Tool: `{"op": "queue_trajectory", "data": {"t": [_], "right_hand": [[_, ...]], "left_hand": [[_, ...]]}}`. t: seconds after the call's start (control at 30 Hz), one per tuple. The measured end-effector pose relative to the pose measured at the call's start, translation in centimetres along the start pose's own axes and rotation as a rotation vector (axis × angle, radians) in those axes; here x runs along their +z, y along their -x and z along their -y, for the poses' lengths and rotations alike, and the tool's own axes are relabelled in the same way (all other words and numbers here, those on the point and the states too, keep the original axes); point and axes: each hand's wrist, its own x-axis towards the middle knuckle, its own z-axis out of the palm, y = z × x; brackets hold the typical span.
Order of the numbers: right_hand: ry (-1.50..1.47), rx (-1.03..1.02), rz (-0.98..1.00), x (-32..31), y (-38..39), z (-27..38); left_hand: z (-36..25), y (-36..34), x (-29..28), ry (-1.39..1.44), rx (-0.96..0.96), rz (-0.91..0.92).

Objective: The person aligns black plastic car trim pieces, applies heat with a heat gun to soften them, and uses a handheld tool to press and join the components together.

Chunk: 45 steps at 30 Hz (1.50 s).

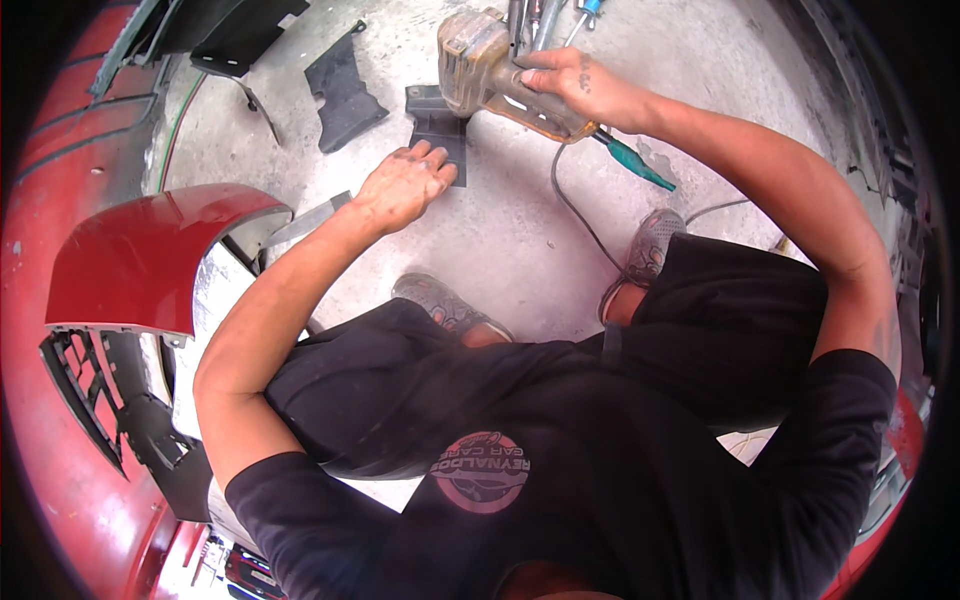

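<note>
My right hand (590,88) is closed round the handle of a dusty yellow-brown corded power tool (475,60). Its rounded body points left, over a flat black plastic piece (440,118) on the floor. Green wrapping (640,165) covers the cord where it leaves the tool. My left hand (405,185) lies over the near left side of the black piece, palm down, fingers a little bent. The hand covers part of that piece, and the tool's body hides its far right corner. Exactly how the tool meets the piece I cannot tell.
Another black plastic piece (343,88) lies to the left on the concrete floor (520,250). A red curved car body panel (150,260) stands by my left arm. Several hand tools (545,22) lie beyond the power tool. A grey cord (575,210) runs near my right shoe (655,245).
</note>
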Motion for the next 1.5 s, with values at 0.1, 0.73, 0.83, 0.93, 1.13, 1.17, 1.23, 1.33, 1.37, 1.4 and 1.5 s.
{"op": "queue_trajectory", "data": {"t": [0.1, 0.73, 0.83, 0.93, 1.13, 1.17, 1.23, 1.33, 1.37, 1.4, 1.5], "right_hand": [[-0.11, 0.054, 0.067, -0.4, 0.1, 0.4], [-0.057, 0.009, 0.013, -0.2, 1.2, 0.9], [-0.013, 0.01, 0.004, -0.3, 1.1, -0.3], [0.023, -0.021, 0.029, -0.4, 0.9, -1.2], [-0.044, -0.02, -0.037, -0.1, 1.6, 0.8], [-0.045, -0.02, -0.036, -0.1, 1.5, 0.5], [0.075, -0.031, -0.045, -0.1, 1.2, 0.0], [0.135, -0.092, -0.122, 0.5, 1.1, -0.4], [0.135, -0.092, -0.122, 0.4, 1.1, -0.4], [0.033, -0.038, -0.063, 0.1, 1.0, -0.3], [-0.032, 0.017, 0.0, -0.3, 0.9, -0.3]], "left_hand": [[0.0, 0.1, 0.1, 0.004, -0.008, -0.002], [-0.3, -0.2, -0.1, -0.008, -0.018, 0.02], [-0.3, -0.4, -0.2, -0.009, -0.013, 0.044], [-0.5, -0.5, -0.4, -0.003, -0.01, 0.051], [-0.9, -0.7, -0.5, -0.052, -0.004, 0.078], [-1.0, -0.7, -0.5, -0.052, -0.004, 0.078], [-1.0, -0.8, -0.5, -0.081, 0.001, 0.089], [-1.3, -1.0, -0.8, -0.134, 0.013, 0.143], [-1.3, -1.0, -0.8, -0.134, 0.013, 0.142], [-1.3, -0.9, -0.8, -0.143, 0.018, 0.126], [-1.2, -0.8, -0.5, -0.161, 0.034, 0.088]]}}
